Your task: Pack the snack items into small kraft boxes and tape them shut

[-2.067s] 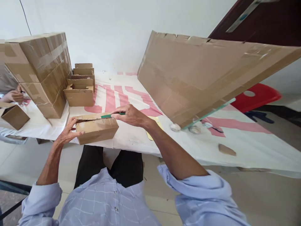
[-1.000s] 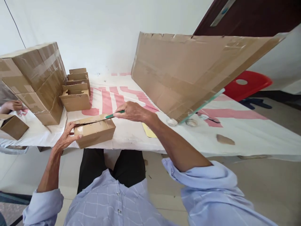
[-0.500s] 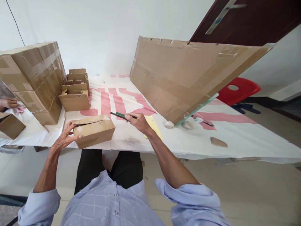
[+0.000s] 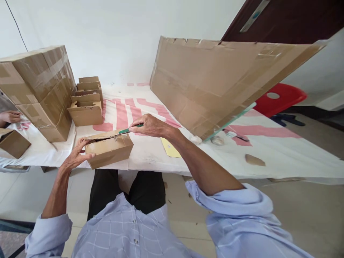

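A small cardboard box (image 4: 111,152) lies near the table's front edge, its top seam partly split and ragged. My left hand (image 4: 77,156) grips the box's left end, thumb on the front face and fingers at the upper edge. Above the box's right end, my right hand (image 4: 146,125) is closed around a green utility knife (image 4: 124,131). The knife points left along the seam, and its blade tip is hard to make out against the cardboard.
Taped cartons (image 4: 40,86) are stacked at left, beside opened small boxes (image 4: 86,111). A large cardboard sheet (image 4: 215,82) leans at the right. Yellow paper (image 4: 170,148) and a cardboard scrap (image 4: 254,160) lie on the table. Another person's hand (image 4: 10,116) shows at far left.
My right hand has moved left and up, bringing the knife from beside the box to over its top seam. The gap at the seam's left end looks wider. My left hand keeps its hold.
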A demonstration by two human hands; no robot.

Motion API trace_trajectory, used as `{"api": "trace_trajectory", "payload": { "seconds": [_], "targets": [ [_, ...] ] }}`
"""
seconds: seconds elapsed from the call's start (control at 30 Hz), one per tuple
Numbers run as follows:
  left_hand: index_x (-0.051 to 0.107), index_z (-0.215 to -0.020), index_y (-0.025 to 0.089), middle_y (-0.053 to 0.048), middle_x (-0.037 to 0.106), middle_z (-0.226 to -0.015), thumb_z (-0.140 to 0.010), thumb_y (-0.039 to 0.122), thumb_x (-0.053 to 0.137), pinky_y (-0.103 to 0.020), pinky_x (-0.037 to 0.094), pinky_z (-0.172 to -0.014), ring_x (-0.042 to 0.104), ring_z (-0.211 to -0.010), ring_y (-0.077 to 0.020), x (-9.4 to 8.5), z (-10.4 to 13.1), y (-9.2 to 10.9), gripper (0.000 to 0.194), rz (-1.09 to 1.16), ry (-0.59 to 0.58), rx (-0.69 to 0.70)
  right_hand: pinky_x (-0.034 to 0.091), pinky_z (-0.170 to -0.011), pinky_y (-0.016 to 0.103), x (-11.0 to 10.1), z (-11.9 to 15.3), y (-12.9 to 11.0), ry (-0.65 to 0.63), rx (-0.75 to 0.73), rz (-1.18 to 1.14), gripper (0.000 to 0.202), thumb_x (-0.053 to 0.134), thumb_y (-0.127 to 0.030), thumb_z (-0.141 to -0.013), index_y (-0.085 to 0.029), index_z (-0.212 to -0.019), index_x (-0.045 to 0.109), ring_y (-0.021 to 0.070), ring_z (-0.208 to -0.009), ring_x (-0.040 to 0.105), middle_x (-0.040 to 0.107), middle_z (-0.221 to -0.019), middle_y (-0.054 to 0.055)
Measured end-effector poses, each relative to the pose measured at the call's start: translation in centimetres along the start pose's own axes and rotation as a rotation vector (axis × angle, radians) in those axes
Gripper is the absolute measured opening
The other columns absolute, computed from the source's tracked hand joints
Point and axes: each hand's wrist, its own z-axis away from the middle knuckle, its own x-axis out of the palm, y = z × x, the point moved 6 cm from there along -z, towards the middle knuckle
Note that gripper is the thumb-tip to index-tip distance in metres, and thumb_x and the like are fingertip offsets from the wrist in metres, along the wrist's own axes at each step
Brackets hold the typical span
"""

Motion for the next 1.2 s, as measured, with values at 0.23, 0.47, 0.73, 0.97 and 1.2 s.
{"api": "trace_trajectory", "payload": {
  "seconds": [0.23, 0.47, 0.73, 0.97, 1.2],
  "targets": [
    [0.068, -0.145, 0.036, -0.008, 0.051, -0.155, -0.083, 0.062, 0.079, -0.050, 0.055, -0.114, 0.053, -0.149, -0.0380, 0.1, -0.1, -0.2, 0.068, 0.001, -0.012, 0.002, 0.027, -0.062, 0.034, -0.5, -0.8, -1.0, -0.050, 0.003, 0.099, 0.026, 0.072, -0.043, -0.086, -0.020, -0.078, 0.080, 0.0153, -0.067, 0.045, 0.060, -0.069, 0.001],
    [0.069, -0.145, 0.036, -0.009, 0.053, -0.151, -0.084, 0.066, 0.078, -0.052, 0.056, -0.114, 0.054, -0.147, -0.0389, 0.1, -0.1, -0.3, 0.069, -0.003, 0.000, 0.009, 0.024, -0.062, 0.034, -0.6, -1.5, -1.7, -0.072, -0.027, 0.180, 0.025, 0.071, -0.042, -0.086, -0.022, -0.075, 0.078, 0.0135, -0.064, 0.038, 0.055, -0.066, -0.001],
    [0.068, -0.145, 0.036, -0.009, 0.052, -0.155, -0.084, 0.065, 0.079, -0.052, 0.056, -0.114, 0.051, -0.151, -0.0396, 0.0, -0.1, 0.0, 0.068, 0.005, -0.008, 0.011, 0.021, -0.063, 0.035, -0.5, -1.7, -2.9, -0.116, -0.061, 0.082, 0.028, 0.069, -0.039, -0.086, -0.021, -0.064, 0.068, 0.0125, -0.063, 0.030, 0.043, -0.064, -0.002],
    [0.066, -0.146, 0.035, -0.009, 0.052, -0.152, -0.084, 0.062, 0.080, -0.051, 0.055, -0.115, 0.051, -0.151, -0.0387, 0.1, 0.0, 0.1, 0.069, 0.014, -0.019, 0.006, 0.018, -0.063, 0.035, 0.5, -2.4, -3.8, -0.164, -0.067, 0.128, 0.044, 0.071, -0.039, -0.088, -0.021, -0.055, 0.049, 0.0120, -0.064, 0.026, 0.035, -0.064, -0.003],
    [0.068, -0.145, 0.037, -0.009, 0.052, -0.156, -0.085, 0.065, 0.079, -0.052, 0.055, -0.116, 0.048, -0.154, -0.0402, 0.1, -0.2, -0.2, 0.067, 0.000, -0.018, 0.008, 0.016, -0.063, 0.036, 1.0, -3.5, -3.7, -0.193, -0.047, 0.276, 0.050, 0.079, -0.053, -0.089, -0.021, -0.055, 0.060, 0.0130, -0.063, 0.030, 0.039, -0.060, -0.001]
  ]
}}
